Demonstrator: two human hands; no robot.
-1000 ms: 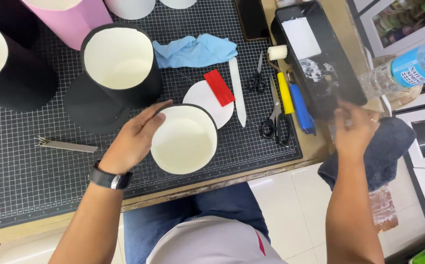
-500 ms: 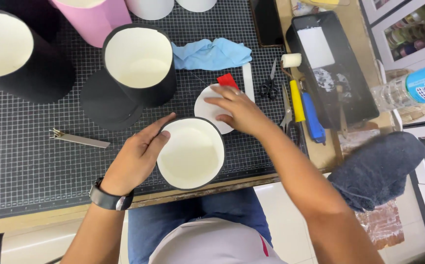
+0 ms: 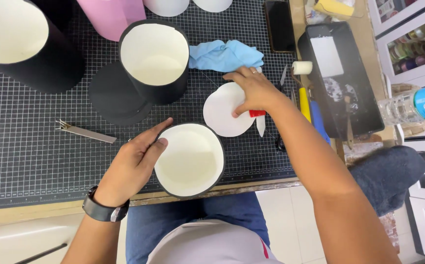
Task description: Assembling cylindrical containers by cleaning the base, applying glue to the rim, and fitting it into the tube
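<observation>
My right hand hides most of the small red flat piece; the clear plastic bottle runs off the right edge.

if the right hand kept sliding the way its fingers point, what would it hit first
The right hand rests on the white paper disc, fingers aimed up and left. Straight on, it would probably meet the crumpled blue cloth first, just beyond the fingertips; the open black cylinder sits further left.

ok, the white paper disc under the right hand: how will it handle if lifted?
The white disc lies thin and flat on the cutting mat, so it is probably light and slightly floppy. The right hand pins its edge; it may slide easily.
</observation>
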